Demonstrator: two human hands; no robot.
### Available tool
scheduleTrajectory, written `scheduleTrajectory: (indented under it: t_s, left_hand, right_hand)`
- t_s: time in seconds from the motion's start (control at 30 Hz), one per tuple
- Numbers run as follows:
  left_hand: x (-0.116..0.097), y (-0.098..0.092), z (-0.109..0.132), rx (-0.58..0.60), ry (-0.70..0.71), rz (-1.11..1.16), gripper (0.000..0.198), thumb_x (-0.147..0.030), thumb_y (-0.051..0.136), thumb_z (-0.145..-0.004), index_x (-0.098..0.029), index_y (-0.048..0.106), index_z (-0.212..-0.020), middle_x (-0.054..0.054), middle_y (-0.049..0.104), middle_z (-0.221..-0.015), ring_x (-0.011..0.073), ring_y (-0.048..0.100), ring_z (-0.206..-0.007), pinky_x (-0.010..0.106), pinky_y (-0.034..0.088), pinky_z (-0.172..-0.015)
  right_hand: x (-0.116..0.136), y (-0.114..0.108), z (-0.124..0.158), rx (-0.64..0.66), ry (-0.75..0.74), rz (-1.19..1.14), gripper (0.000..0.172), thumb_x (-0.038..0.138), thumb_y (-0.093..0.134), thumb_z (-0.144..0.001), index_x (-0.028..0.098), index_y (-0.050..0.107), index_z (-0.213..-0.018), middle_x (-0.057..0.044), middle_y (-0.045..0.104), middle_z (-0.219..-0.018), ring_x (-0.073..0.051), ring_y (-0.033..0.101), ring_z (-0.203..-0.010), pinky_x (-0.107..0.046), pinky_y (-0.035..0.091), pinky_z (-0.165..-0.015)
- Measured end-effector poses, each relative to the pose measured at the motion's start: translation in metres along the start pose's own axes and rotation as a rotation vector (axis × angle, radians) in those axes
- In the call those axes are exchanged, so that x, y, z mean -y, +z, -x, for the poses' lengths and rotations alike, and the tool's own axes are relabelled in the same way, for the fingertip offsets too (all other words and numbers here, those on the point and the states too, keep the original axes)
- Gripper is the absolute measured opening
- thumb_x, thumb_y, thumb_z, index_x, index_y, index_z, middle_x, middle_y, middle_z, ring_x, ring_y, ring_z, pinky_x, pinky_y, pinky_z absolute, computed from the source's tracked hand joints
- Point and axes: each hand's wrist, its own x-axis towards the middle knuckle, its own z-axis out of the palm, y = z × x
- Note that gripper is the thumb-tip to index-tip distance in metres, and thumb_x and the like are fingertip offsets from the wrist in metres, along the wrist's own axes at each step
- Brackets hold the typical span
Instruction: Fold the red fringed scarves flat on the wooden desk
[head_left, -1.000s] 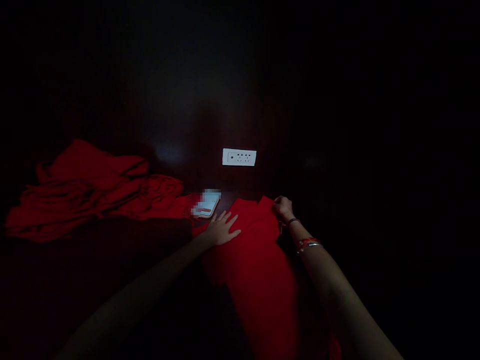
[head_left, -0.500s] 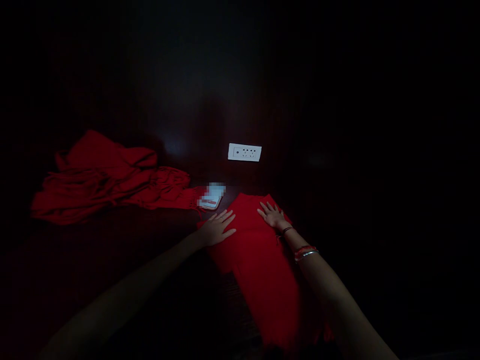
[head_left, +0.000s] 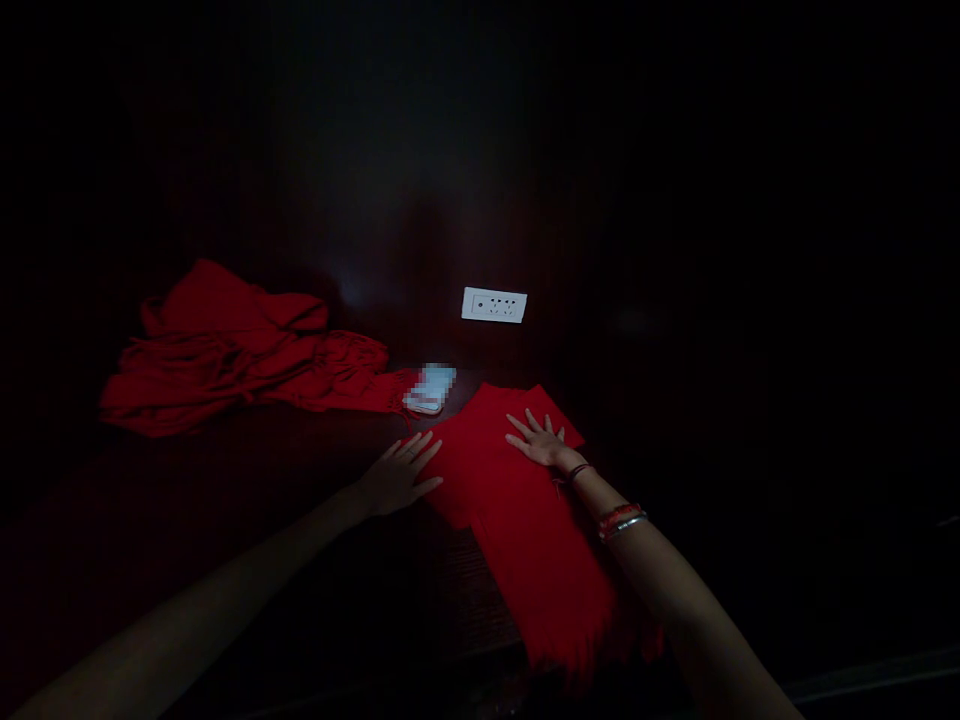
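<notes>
A red fringed scarf (head_left: 517,500) lies flattened on a dark wooden surface, its fringe at the end nearer to me. My left hand (head_left: 399,475) rests palm down at the scarf's left edge, fingers spread, the tips reaching the cloth. On the upper right part of the scarf my right hand (head_left: 538,440) presses flat with its fingers apart. Two or more bracelets circle my right wrist and forearm. Neither hand grips the cloth.
A heap of red fringed cloth (head_left: 247,350) lies at the left. Beside its fringe is a phone-like device (head_left: 431,388), partly pixelated. A white socket panel (head_left: 494,305) is set in the dark wall behind. The surroundings are very dark.
My left hand has slid left and toward me, to the scarf's edge. My right hand has shifted slightly left and toward me. The scarf's fringed near end shows more clearly.
</notes>
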Motion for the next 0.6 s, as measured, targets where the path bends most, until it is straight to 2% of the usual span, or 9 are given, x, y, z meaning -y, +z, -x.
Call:
scheduleTrajectory:
  t_s: [0.13, 0.27, 0.37, 0.47, 0.6]
  left_hand:
    - [-0.004, -0.007, 0.002, 0.035, -0.055, 0.012, 0.065, -0.055, 0.023, -0.078, -0.017, 0.018, -0.130, 0.008, 0.011, -0.136, 0.0228, 0.010, -0.123, 0.041, 0.012, -0.097]
    - [-0.030, -0.015, 0.009, -0.030, -0.037, 0.013, 0.063, -0.055, 0.021, -0.079, -0.018, 0.017, -0.130, 0.008, 0.007, -0.137, 0.0243, 0.005, -0.123, 0.044, 0.009, -0.097]
    - [-0.049, -0.012, 0.008, -0.002, 0.039, 0.052, 0.067, -0.060, 0.022, -0.076, -0.020, 0.016, -0.130, 0.008, 0.006, -0.137, 0.0266, 0.005, -0.123, 0.043, 0.012, -0.096]
    - [-0.056, -0.004, -0.010, 0.036, 0.032, 0.077, 0.070, -0.062, 0.022, -0.074, -0.020, 0.017, -0.130, 0.010, 0.007, -0.136, 0.0290, 0.005, -0.122, 0.044, 0.011, -0.096]
    - [-0.056, 0.003, -0.046, 0.067, 0.009, 0.114, 0.073, -0.065, 0.020, -0.072, -0.021, 0.014, -0.130, 0.010, 0.005, -0.136, 0.0289, 0.003, -0.123, 0.044, 0.009, -0.096]
  right_hand:
    - [0.007, -0.006, 0.011, -0.037, 0.039, 0.016, 0.067, 0.067, 0.015, -0.071, 0.035, 0.005, -0.129, -0.001, -0.003, -0.138, -0.034, -0.004, -0.121, -0.056, 0.002, -0.091]
    - [0.020, 0.006, 0.042, -0.162, -0.056, 0.024, 0.067, 0.066, 0.012, -0.071, 0.033, 0.002, -0.129, -0.001, -0.006, -0.138, -0.033, -0.007, -0.121, -0.055, 0.003, -0.091]
    - [0.020, 0.020, 0.053, -0.123, -0.071, 0.018, 0.069, 0.068, 0.014, -0.069, 0.035, 0.004, -0.129, -0.002, -0.008, -0.137, -0.036, -0.005, -0.120, -0.056, 0.004, -0.091]
    - [0.008, 0.022, 0.044, -0.133, -0.052, 0.040, 0.068, 0.067, 0.015, -0.070, 0.035, 0.006, -0.129, -0.003, -0.005, -0.138, -0.036, -0.004, -0.120, -0.054, 0.005, -0.092]
    - [-0.014, 0.014, 0.017, -0.178, -0.046, 0.093, 0.062, 0.064, 0.014, -0.073, 0.036, 0.008, -0.128, -0.002, -0.002, -0.138, -0.035, 0.000, -0.121, -0.051, 0.007, -0.093]
